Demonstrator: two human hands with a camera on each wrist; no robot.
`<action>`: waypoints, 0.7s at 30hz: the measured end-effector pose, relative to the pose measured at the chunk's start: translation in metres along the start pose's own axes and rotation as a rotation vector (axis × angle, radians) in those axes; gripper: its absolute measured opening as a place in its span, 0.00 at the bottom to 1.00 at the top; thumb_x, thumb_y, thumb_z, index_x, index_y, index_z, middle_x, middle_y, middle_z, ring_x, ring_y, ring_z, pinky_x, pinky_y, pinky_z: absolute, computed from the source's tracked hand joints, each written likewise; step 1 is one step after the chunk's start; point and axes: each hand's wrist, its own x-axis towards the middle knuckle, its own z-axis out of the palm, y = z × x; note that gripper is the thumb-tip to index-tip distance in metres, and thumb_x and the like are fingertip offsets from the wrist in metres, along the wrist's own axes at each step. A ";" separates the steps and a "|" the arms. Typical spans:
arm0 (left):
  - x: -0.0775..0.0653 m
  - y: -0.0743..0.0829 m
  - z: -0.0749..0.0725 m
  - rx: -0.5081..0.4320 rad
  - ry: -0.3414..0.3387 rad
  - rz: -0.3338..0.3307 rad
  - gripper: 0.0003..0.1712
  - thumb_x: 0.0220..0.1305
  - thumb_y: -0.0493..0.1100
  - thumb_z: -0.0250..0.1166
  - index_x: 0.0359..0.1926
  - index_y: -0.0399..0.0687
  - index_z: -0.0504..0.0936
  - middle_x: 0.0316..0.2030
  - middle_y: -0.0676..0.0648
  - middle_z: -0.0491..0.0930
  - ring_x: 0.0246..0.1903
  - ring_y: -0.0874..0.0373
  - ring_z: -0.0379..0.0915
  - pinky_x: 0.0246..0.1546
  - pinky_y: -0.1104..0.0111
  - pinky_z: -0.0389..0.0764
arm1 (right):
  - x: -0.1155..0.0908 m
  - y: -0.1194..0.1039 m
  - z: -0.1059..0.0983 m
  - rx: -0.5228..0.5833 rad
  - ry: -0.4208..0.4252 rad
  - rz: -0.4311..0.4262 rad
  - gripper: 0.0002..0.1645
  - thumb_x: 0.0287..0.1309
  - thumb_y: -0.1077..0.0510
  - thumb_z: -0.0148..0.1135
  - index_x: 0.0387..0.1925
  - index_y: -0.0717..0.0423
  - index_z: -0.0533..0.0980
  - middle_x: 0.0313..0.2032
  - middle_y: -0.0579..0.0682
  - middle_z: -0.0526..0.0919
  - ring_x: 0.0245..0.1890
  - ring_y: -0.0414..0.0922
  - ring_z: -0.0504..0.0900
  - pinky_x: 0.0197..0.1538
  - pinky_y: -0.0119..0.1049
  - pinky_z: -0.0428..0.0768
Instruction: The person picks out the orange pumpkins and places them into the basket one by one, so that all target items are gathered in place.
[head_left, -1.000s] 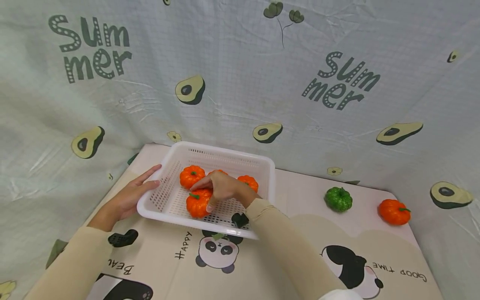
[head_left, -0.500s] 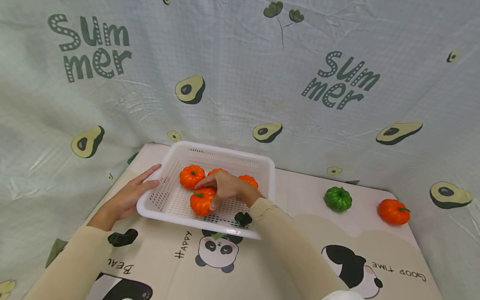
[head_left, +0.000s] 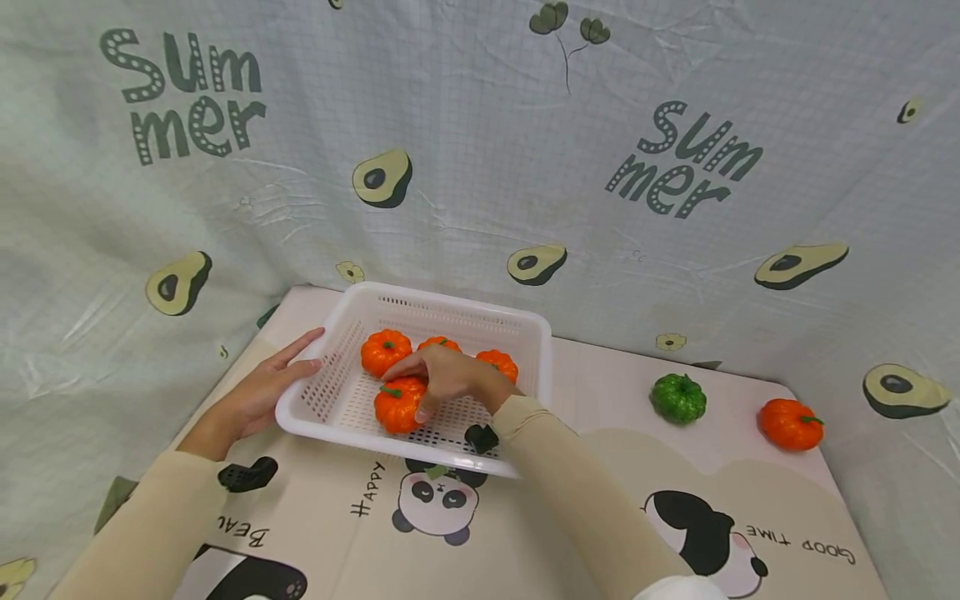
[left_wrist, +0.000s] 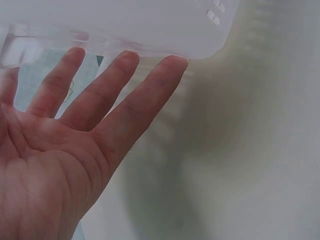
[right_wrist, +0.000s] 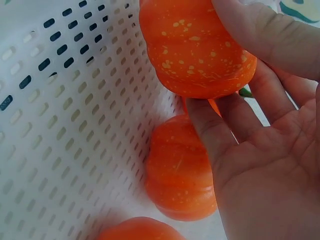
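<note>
An orange toy pumpkin (head_left: 396,410) with a green stem is in the white perforated basket (head_left: 352,437), near its front. My right hand (head_left: 448,375) holds this pumpkin between thumb and fingers; the right wrist view shows the thumb against one side of the pumpkin (right_wrist: 195,55) and fingertips beneath it. Behind it in the basket are more orange pumpkins: one at left (head_left: 386,352), one at the back (head_left: 440,342) partly covered by my hand, and one at right (head_left: 498,361). My left hand (head_left: 262,387) has straight fingers, their tips touching the basket's left side.
On the table to the right of the basket lie a glossy green pumpkin (head_left: 678,398) and an orange pumpkin (head_left: 790,424) near the right edge. A printed cloth wall (head_left: 465,217) rises right behind the basket. Panda drawings decorate the tabletop (head_left: 525,533).
The held pumpkin and my right hand shifted slightly right, then came back left to about where they were. My left hand and the basket stay put.
</note>
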 end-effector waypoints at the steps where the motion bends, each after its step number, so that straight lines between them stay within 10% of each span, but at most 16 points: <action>1: 0.000 0.000 0.000 0.000 0.000 0.000 0.45 0.79 0.56 0.57 0.84 0.74 0.39 0.83 0.35 0.46 0.69 0.29 0.66 0.56 0.44 0.86 | 0.000 0.000 0.000 -0.003 -0.003 0.001 0.45 0.43 0.76 0.77 0.67 0.54 0.78 0.67 0.45 0.82 0.72 0.44 0.74 0.73 0.36 0.75; 21: -0.001 0.000 0.000 0.004 -0.002 0.006 0.45 0.79 0.56 0.57 0.84 0.75 0.40 0.83 0.36 0.46 0.69 0.29 0.66 0.55 0.44 0.86 | 0.005 -0.002 0.002 -0.050 -0.003 0.047 0.44 0.45 0.74 0.77 0.66 0.48 0.80 0.68 0.44 0.81 0.71 0.45 0.73 0.74 0.41 0.74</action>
